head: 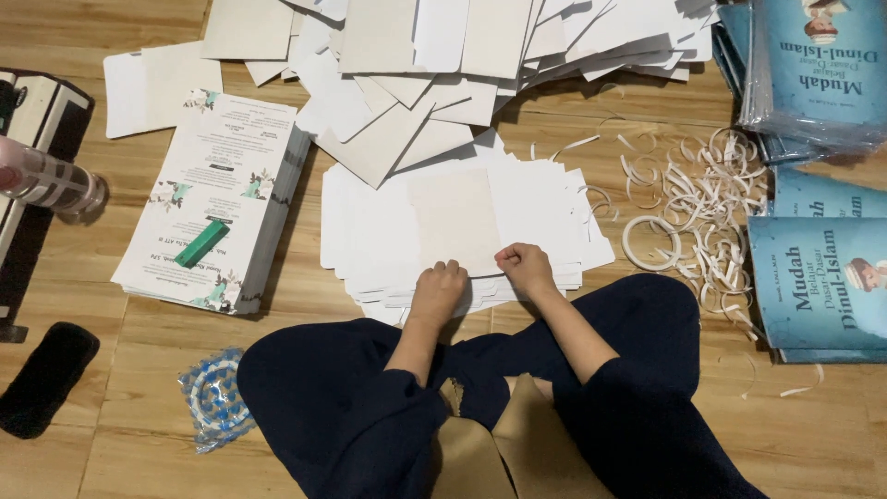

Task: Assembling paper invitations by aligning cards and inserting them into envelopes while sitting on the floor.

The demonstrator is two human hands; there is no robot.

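Knees (370, 388), then hands (439, 288) on card sheet (455, 222).

I see a warm brown wooden plank floor (591, 120) filling the whole view. The light is soft and yellowish. At the left edge stands a black box-shaped machine (28, 166).

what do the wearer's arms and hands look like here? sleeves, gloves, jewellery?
Both hands are bare: left hand, right hand. No gloves; no rings or watch visible. Dark navy sleeves are pushed up to about the elbows, leaving the forearms uncovered. No markings on the fabric.
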